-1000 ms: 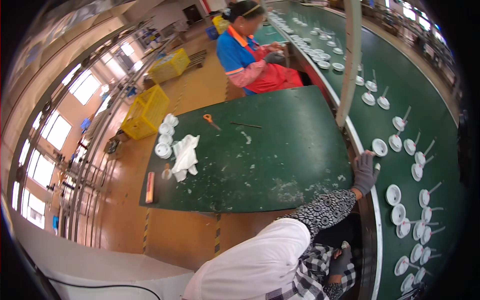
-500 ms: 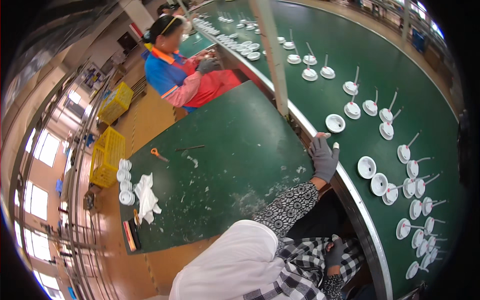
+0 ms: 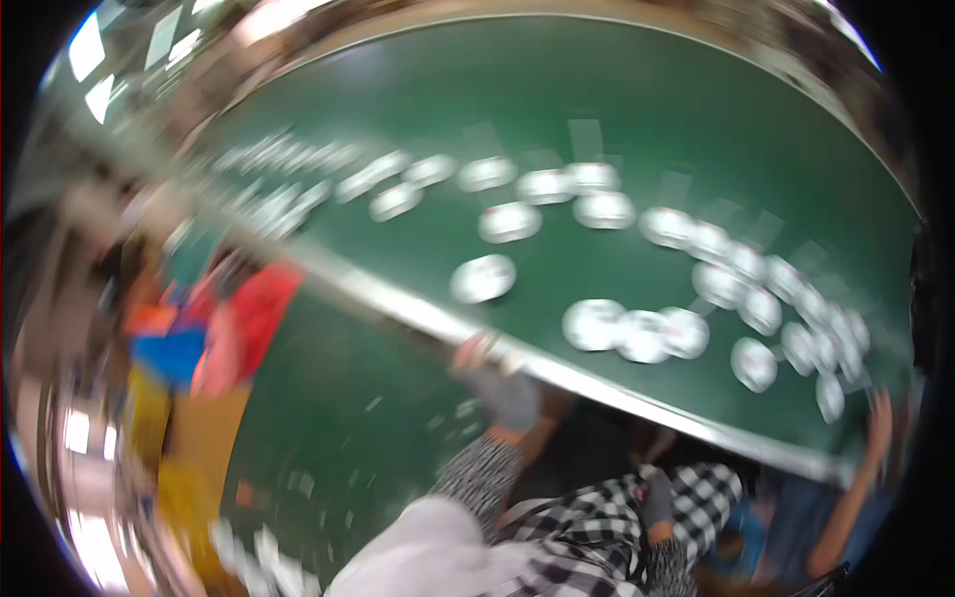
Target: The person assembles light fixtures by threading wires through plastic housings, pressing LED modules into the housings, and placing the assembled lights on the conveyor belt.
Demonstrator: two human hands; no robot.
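My left hand (image 3: 502, 393), in a grey glove with bare fingertips, rests on the metal edge rail (image 3: 607, 393) of the green belt. Smeared as it is, it looks open, fingers stretched over the rail and holding nothing. My right hand (image 3: 657, 505), also gloved, lies low on my black-and-white checked clothing; its fingers are too blurred to read. Across the rail, the closest part to my left hand is a white round part (image 3: 483, 279). A short row of white round parts (image 3: 642, 336) sits further right.
Many more white round parts, several with thin stems, spread along the green belt (image 3: 398, 90). A green worktable (image 3: 338, 398) stands to the left, white items (image 3: 264, 562) at its near end. One person in a red apron (image 3: 261, 308) is at far left; another person's forearm (image 3: 851, 497) reaches the belt at right.
My view has swung to the right, blurring everything. The belt now fills more of the picture, and another person's arm has come in at right. Both my hands stay about where they were.
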